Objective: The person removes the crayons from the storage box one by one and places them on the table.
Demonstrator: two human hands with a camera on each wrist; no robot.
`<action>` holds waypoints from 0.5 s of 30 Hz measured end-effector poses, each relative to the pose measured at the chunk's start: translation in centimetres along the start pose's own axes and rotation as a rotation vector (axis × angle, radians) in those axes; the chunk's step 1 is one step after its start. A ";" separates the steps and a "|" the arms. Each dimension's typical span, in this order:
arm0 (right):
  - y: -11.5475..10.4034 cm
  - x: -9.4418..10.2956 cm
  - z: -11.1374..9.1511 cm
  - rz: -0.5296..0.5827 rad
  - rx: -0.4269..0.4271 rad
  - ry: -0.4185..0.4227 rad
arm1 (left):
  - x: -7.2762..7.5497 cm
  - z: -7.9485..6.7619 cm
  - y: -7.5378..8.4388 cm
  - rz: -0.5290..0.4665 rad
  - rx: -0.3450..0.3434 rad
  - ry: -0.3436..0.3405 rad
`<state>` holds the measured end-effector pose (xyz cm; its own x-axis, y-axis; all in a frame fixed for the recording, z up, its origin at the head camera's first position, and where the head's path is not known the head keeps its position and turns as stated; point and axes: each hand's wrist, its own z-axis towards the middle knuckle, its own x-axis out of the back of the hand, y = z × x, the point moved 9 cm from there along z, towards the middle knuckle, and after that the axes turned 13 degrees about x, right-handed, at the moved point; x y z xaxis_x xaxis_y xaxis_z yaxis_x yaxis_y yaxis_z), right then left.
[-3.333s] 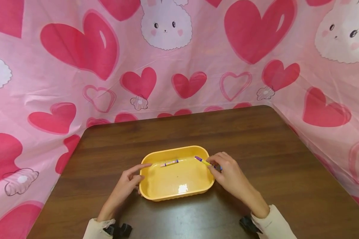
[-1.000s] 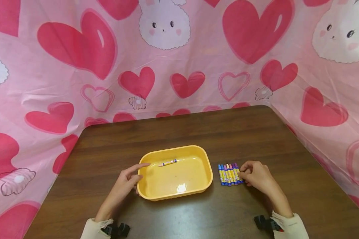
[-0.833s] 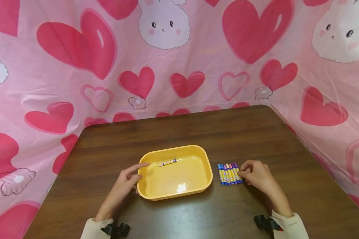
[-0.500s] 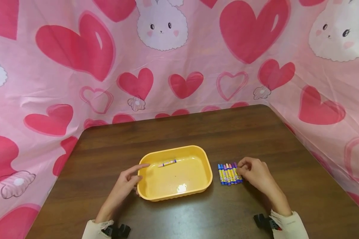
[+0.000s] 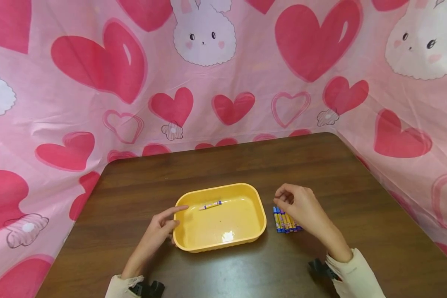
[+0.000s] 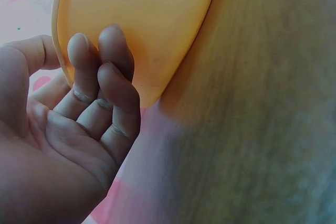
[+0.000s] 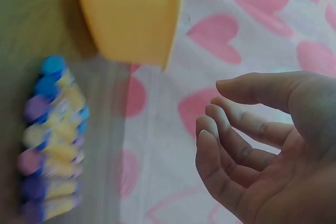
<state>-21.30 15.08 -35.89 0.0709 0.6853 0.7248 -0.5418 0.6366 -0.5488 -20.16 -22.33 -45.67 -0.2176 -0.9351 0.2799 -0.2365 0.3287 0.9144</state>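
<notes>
A yellow plastic tray stands on the table with one crayon lying inside near its back wall. My left hand grips the tray's left end, thumb and index finger over the rim and the other fingers curled against the outside wall, as the left wrist view shows. To the right of the tray, several crayons with yellow wrappers lie side by side in a row. My right hand hovers above that row and covers part of it. In the right wrist view its loosely curled fingers hold nothing.
The dark wooden table extends behind and to both sides of the tray. A pink cloth with hearts and rabbits hangs along its back and sides. Each wrist carries a black camera mount.
My right hand carried a purple crayon from the tray to the row's right end, let it go, then rose and moved left over the row. The left hand has stayed on the tray.
</notes>
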 end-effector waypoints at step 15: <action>-8.4 -7.6 6.4 -0.047 0.274 -0.151 | -0.3 -0.1 0.5 -0.036 -0.061 -0.030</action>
<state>-22.65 2.29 -34.10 -0.0128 0.5842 0.8115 -0.7477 0.5332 -0.3956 -20.08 -21.95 -45.25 -0.2388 -0.9413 0.2386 -0.1866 0.2856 0.9400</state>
